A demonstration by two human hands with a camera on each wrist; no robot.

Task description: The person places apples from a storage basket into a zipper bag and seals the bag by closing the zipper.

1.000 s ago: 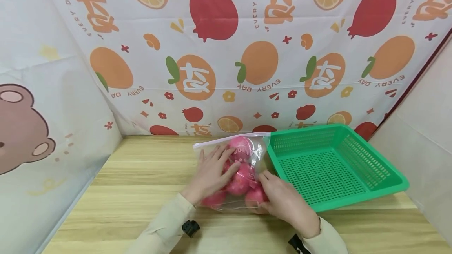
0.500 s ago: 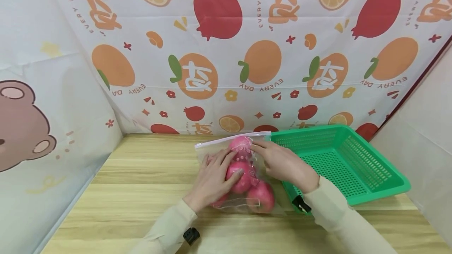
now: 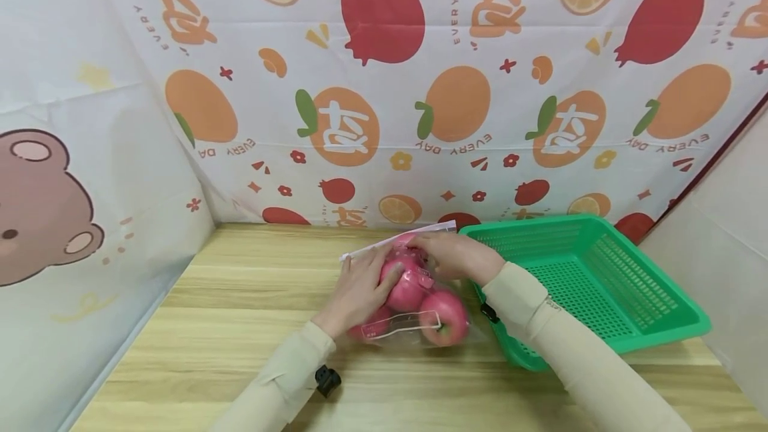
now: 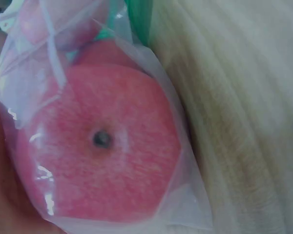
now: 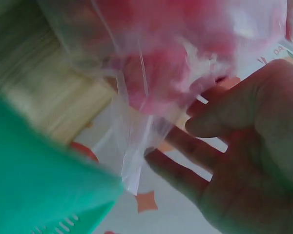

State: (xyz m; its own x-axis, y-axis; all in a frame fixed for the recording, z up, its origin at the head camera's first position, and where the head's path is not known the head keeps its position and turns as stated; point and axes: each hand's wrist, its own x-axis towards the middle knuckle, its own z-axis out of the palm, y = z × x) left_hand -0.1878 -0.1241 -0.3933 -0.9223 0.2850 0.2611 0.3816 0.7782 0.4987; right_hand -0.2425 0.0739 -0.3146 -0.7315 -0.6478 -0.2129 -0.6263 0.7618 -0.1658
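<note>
A clear zip bag (image 3: 399,320) with several pink-red apples (image 3: 408,292) sits at mid-table, its pale slider strip (image 3: 441,227) along the far edge. The left hand (image 3: 354,289) holds the bag's left side, fingers over an apple and thumb in front. Close up in the left wrist view, one apple (image 4: 102,146) faces the camera under the plastic. At the bag's upper right, the right hand (image 3: 453,255) touches the plastic by the far apple. Its fingers (image 5: 180,170) are spread and slightly bent in the right wrist view, beside the loose bag edge.
A green mesh basket (image 3: 672,315) stands right of the bag, close against it, with the right forearm crossing its near left part. Behind the wooden table (image 3: 252,305) hangs a fruit-print cloth (image 3: 390,112). Pale walls (image 3: 138,232) close off both sides.
The right hand has moved from the bag's lower right to its upper right. Apples have shifted inside the bag, and its near end has drawn back slightly. The left hand stays on the left side.
</note>
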